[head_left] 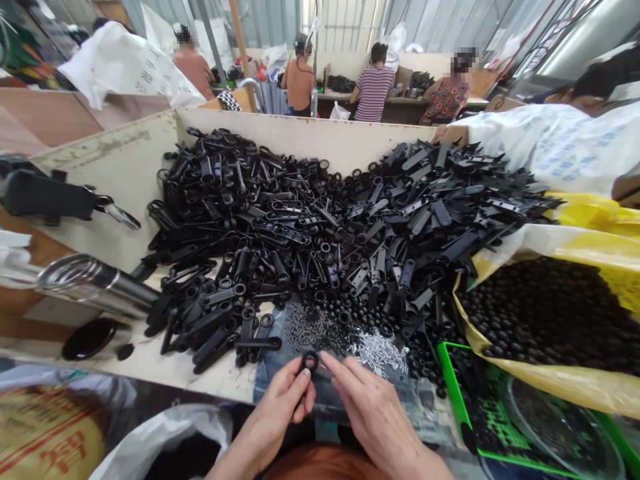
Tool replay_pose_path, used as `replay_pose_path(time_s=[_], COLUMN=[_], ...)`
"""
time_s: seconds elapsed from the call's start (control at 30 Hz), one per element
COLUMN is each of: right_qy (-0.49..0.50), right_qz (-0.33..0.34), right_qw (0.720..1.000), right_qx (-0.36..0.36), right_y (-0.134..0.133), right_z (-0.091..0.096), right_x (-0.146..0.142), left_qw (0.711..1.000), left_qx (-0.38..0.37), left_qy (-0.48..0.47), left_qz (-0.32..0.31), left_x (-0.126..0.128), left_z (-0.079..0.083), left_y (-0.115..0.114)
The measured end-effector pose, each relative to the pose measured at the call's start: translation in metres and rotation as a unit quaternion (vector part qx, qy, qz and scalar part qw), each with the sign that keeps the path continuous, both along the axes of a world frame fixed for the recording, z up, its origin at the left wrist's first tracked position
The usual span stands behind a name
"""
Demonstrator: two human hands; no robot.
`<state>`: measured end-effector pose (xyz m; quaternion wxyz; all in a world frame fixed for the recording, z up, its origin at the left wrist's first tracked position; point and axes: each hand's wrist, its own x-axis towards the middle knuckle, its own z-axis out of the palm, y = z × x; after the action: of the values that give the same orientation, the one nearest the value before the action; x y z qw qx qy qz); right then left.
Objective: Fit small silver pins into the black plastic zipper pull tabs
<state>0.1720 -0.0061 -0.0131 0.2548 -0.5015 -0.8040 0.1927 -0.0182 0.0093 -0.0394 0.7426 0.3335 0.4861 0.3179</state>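
My left hand and my right hand meet at the near edge of the work table, fingers pinched together on a small black ring-ended plastic part. Just beyond my fingertips lie small silver pins and loose black rings. Behind them a big heap of black plastic strap-like parts fills the walled table.
A yellow-lined bag of small black beads sits at right above a green tray. A metal tube and a black lid lie at left. Several people work at a far bench. A white sack rests at right.
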Motion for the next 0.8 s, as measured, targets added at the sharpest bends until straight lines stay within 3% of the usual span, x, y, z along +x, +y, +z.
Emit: replay_pose_path(time_s=[0.27, 0.63, 0.8], right_qy=[-0.065, -0.081, -0.099], right_qz=[-0.006, -0.009, -0.01], right_qw=[0.998, 0.996, 0.995], right_qx=[-0.004, -0.035, -0.014], right_y=[0.0, -0.001, -0.004], right_z=[-0.004, -0.006, -0.012], right_x=[-0.007, -0.013, -0.017], left_qw=[1.0, 1.0, 0.998], left_qx=[0.004, -0.011, -0.038], left_qy=[0.014, 0.019, 0.024], left_qz=[0.005, 0.021, 0.041], left_x=[0.003, 0.005, 0.006], left_z=[0.001, -0.005, -0.002], left_y=[0.0, -0.002, -0.005])
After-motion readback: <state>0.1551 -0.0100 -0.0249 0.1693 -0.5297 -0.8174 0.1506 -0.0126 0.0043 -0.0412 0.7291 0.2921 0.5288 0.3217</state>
